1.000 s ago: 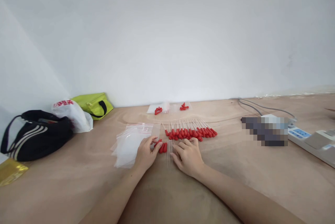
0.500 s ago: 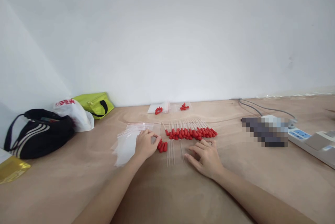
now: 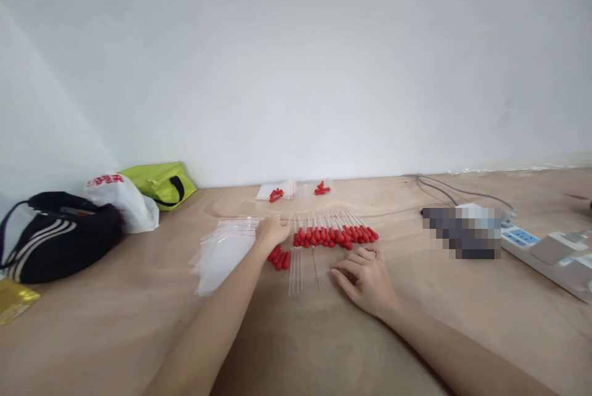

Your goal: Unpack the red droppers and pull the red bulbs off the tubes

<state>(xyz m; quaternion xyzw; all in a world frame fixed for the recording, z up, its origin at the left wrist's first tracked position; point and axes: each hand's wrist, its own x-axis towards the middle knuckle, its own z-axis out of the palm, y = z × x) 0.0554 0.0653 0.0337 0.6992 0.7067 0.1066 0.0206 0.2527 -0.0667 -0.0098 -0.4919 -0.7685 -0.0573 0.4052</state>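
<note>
A row of droppers with red rubber bulbs [image 3: 333, 235] lies on the wooden table, clear stems pointing towards the wall. My left hand [image 3: 272, 233] reaches over the zip bags [image 3: 222, 257] to the row's left end; its fingertips are mostly hidden, so I cannot tell whether they grip anything. Just below that hand lie loose red bulbs [image 3: 283, 260], partly covered by my wrist. Several bare clear tubes [image 3: 296, 276] are beside them, with a single tube [image 3: 316, 269] a little to the right. My right hand [image 3: 365, 276] rests on the table, fingers loosely bent and apart, holding nothing.
Near the wall lie bags with red bulbs [image 3: 276, 194]. To the left are a black bag [image 3: 69, 242], a white plastic bag [image 3: 123, 202] and a lime-green bag [image 3: 160, 183]. A power strip [image 3: 546, 254] with cables and a blurred dark object [image 3: 462, 232] are at right.
My left hand has moved forward and slightly right, from beside the loose bulbs to the left end of the dropper row. My right hand stays about where it was. The view has shifted slightly.
</note>
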